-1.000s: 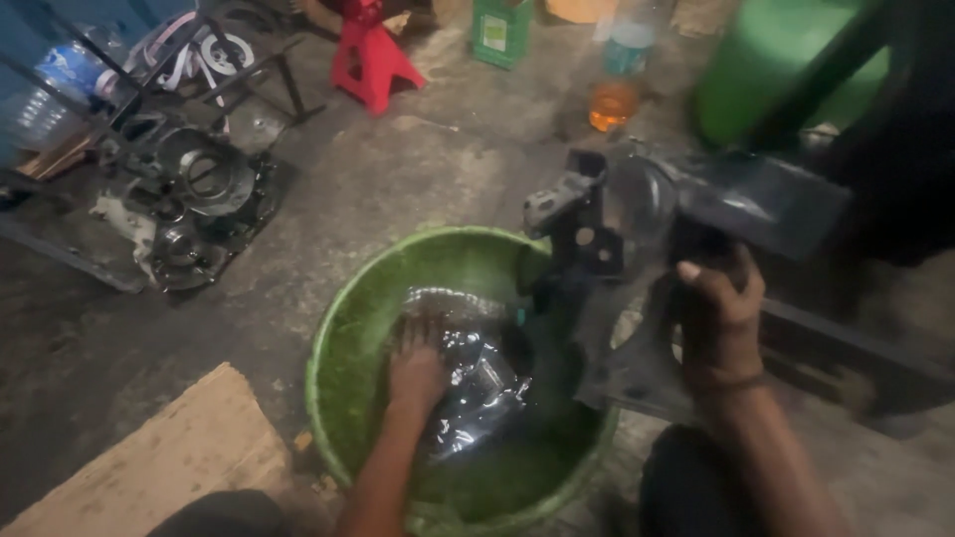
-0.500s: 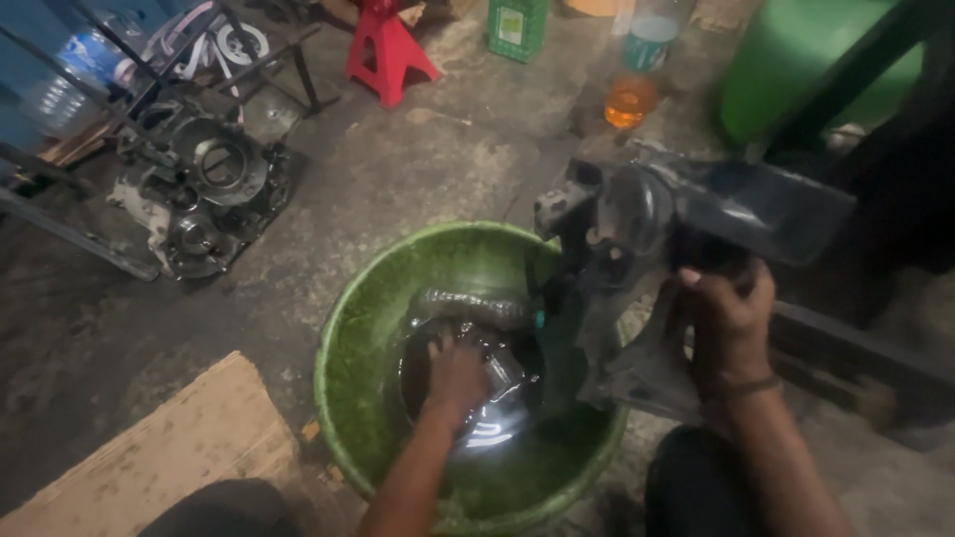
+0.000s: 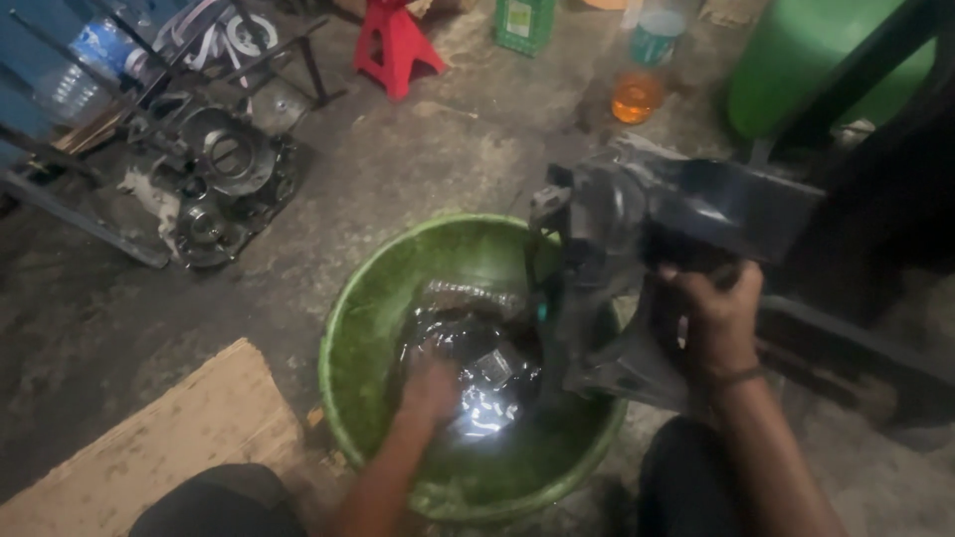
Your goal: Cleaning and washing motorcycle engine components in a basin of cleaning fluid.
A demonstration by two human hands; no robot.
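Note:
A green plastic basin point(image 3: 370, 298) sits on the concrete floor, part full of dark shiny liquid point(image 3: 477, 398). My left hand point(image 3: 430, 386) dips into that liquid near a small metal piece; whether it holds anything I cannot tell. My right hand point(image 3: 718, 316) grips a large dark metal engine casing point(image 3: 637, 249), which stands tilted over the basin's right rim.
A dismantled engine block point(image 3: 214, 184) lies on a metal frame at the far left. Beyond it stand a red jack stand point(image 3: 396, 48), a green canister point(image 3: 524, 22), a bottle of orange liquid point(image 3: 640, 80) and a green drum point(image 3: 826, 70). A wooden board point(image 3: 149, 452) lies near left.
My left hand has stayed in the dark liquid and shifted slightly towards me. The casing remains held over the basin's rim. The view has moved a little closer.

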